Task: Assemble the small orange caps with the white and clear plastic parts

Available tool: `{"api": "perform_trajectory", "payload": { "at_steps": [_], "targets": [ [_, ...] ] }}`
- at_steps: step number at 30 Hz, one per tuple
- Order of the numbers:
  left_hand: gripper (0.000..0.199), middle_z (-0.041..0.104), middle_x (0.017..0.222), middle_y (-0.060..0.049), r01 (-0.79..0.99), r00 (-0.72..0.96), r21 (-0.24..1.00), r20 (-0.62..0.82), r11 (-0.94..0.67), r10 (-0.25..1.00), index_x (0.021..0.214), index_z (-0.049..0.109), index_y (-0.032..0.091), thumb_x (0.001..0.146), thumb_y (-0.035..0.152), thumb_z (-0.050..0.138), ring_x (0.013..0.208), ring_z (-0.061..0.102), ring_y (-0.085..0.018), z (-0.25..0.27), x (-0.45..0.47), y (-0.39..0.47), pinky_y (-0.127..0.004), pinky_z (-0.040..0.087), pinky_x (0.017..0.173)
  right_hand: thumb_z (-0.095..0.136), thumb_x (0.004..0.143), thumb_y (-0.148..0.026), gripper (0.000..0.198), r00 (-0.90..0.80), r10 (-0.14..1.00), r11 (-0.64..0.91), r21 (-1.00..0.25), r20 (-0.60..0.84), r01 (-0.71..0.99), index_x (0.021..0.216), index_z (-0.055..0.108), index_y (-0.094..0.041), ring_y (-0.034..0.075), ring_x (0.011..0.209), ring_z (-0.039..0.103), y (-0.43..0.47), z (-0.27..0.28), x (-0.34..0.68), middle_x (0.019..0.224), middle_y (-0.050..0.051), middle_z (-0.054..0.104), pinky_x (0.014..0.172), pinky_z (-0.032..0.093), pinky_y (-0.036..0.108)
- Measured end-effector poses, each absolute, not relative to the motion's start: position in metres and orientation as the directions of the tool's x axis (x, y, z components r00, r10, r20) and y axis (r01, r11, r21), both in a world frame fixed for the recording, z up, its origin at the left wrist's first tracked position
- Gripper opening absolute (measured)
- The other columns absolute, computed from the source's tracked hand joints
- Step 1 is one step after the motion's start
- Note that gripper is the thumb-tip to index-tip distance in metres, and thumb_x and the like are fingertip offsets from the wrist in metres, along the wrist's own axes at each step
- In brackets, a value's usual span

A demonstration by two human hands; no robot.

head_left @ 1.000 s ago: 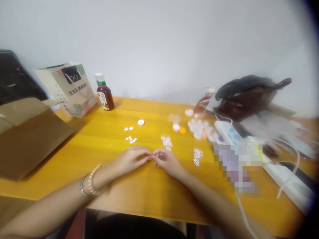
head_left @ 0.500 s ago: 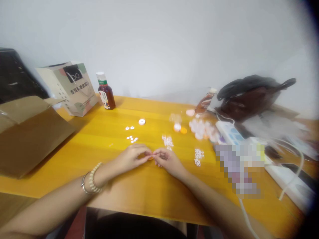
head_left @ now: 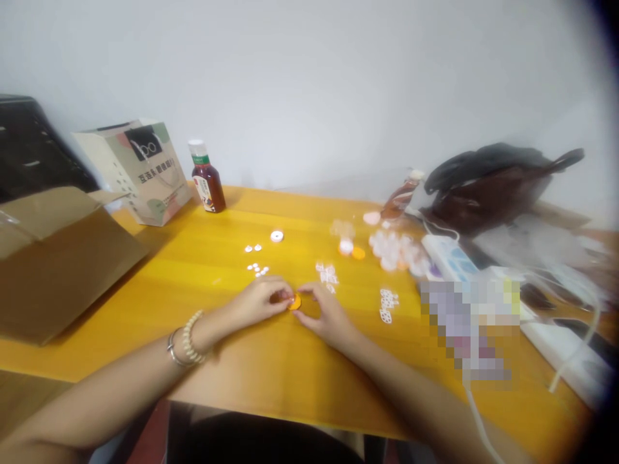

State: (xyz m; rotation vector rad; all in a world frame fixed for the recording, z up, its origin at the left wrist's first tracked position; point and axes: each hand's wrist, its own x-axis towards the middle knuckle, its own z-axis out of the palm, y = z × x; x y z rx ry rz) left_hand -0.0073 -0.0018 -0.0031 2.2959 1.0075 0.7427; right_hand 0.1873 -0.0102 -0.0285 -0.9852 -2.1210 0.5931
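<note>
My left hand [head_left: 265, 299] pinches a small orange disc [head_left: 296, 301] at its left side, just above the table. Close by on the right, my right hand [head_left: 329, 316] has thumb and fingers spread around the disc; whether a fingertip touches it I cannot tell. Beyond my left hand lie several small white pieces [head_left: 258, 269], two more white pieces [head_left: 253, 248] and a white ring-like disc [head_left: 276, 236]. White openwork pieces [head_left: 327, 274] lie past my right hand, and another cluster of openwork pieces [head_left: 385, 306] is farther right.
At the left stand an open cardboard box [head_left: 62, 258], a paper bag [head_left: 149, 174] and a dark red bottle [head_left: 207, 183]. Pale round pieces [head_left: 394, 248], an orange disc [head_left: 358, 253], power strips [head_left: 447, 258], cables and a dark bag [head_left: 488, 187] occupy the right side.
The fingers of my right hand have parted and drawn back from my left fingertips. More of the orange disc now shows in my left hand.
</note>
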Motion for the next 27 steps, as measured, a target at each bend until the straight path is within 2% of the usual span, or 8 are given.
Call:
{"api": "perform_trajectory", "payload": {
  "at_steps": [9, 20, 27],
  "targets": [
    [0.010, 0.060, 0.076, -0.001, 0.483, 0.576, 0.663, 0.251, -0.572, 0.778, 0.083, 0.060, 0.016, 0.082, 0.022, 0.053, 0.070, 0.055, -0.012, -0.0068, -0.0063, -0.0011, -0.023, 0.043, 0.067, 0.055, 0.076, -0.018, 0.024, -0.463, 0.808, 0.571, -0.677, 0.364, 0.465, 0.099, 0.050, -0.020, 0.019, 0.092, 0.055, -0.0112, -0.0284, 0.1876, 0.095, 0.006, 0.059, 0.081, 0.045, 0.034],
    [0.010, 0.055, 0.078, -0.002, 0.497, 0.562, 0.642, 0.275, -0.584, 0.780, 0.081, 0.060, 0.016, 0.081, 0.024, 0.054, 0.072, 0.052, -0.013, -0.0069, -0.0051, 0.0002, -0.025, 0.042, 0.068, 0.054, 0.078, -0.018, 0.021, -0.480, 0.795, 0.586, -0.675, 0.372, 0.448, 0.099, 0.050, -0.020, 0.019, 0.091, 0.055, -0.0102, -0.0312, 0.1871, 0.095, 0.006, 0.059, 0.082, 0.044, 0.035],
    [0.012, 0.050, 0.074, -0.001, 0.510, 0.553, 0.628, 0.286, -0.589, 0.783, 0.082, 0.061, 0.016, 0.082, 0.025, 0.053, 0.068, 0.049, -0.012, -0.0053, -0.0038, -0.0008, -0.022, 0.040, 0.062, 0.054, 0.078, -0.018, 0.021, -0.476, 0.794, 0.591, -0.663, 0.378, 0.460, 0.098, 0.050, -0.019, 0.019, 0.090, 0.055, -0.0107, -0.0301, 0.1867, 0.093, 0.006, 0.059, 0.081, 0.045, 0.034]
  ]
}}
